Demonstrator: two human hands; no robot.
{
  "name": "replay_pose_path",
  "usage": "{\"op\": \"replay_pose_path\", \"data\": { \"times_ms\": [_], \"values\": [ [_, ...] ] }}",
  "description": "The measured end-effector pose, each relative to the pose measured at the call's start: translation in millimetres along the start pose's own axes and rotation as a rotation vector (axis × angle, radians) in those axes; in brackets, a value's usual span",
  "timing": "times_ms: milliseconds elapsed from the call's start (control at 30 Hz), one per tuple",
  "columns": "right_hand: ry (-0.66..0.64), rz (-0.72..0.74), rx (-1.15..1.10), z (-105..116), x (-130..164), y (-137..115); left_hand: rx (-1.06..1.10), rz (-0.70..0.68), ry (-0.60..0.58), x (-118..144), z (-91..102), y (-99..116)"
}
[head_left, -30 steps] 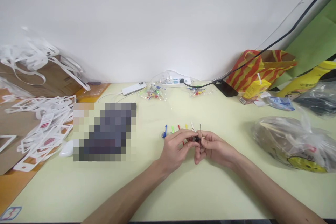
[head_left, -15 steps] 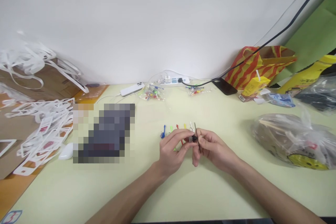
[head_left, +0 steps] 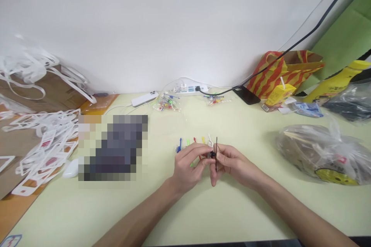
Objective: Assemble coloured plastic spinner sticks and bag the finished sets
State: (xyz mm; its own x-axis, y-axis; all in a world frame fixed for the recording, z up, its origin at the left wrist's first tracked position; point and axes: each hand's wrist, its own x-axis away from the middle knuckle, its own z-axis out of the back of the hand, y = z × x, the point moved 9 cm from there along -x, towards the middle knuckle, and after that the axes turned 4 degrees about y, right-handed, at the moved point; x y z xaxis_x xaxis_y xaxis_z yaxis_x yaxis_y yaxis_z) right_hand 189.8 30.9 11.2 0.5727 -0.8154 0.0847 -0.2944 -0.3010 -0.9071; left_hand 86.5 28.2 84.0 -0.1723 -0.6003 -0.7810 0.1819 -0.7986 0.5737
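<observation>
**Both hands pinch a black cable tie**

White paper strips (head_left: 43, 139) litter the desk's left. Mid-table (head_left: 203, 208), the left hand (head_left: 188, 164) and right hand (head_left: 232, 164) meet, fingertips pinched together on an upright black cable tie (head_left: 216, 154). Coloured ties (head_left: 193, 141) lie just behind. A plastic bag (head_left: 321, 154) sits right.

Probably a home desk: power strip (head_left: 189, 89), snack bags (head_left: 285, 72).
</observation>
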Motion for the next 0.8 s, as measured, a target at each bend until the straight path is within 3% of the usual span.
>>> {"op": "replay_pose_path", "data": {
  "times_ms": [267,367,567,700,800],
  "values": [
    [-0.101,-0.056,0.054,-2,4,4,0.042,-0.071,-0.043,2,-3.7,8],
    [-0.128,-0.038,0.111,3,7,-7,0.019,-0.084,-0.067,0,-7.0,10],
    [0.061,0.142,0.396,23,12,-46,-0.12,-0.122,-0.155,0,-19.6,12],
    [0.168,0.173,0.56,28,8,-44,-0.172,-0.094,-0.239,7,-28.2,4],
    [0.233,0.211,0.541,35,7,-43,-0.195,-0.072,-0.258,6,-25.9,-1]
  ]
}}
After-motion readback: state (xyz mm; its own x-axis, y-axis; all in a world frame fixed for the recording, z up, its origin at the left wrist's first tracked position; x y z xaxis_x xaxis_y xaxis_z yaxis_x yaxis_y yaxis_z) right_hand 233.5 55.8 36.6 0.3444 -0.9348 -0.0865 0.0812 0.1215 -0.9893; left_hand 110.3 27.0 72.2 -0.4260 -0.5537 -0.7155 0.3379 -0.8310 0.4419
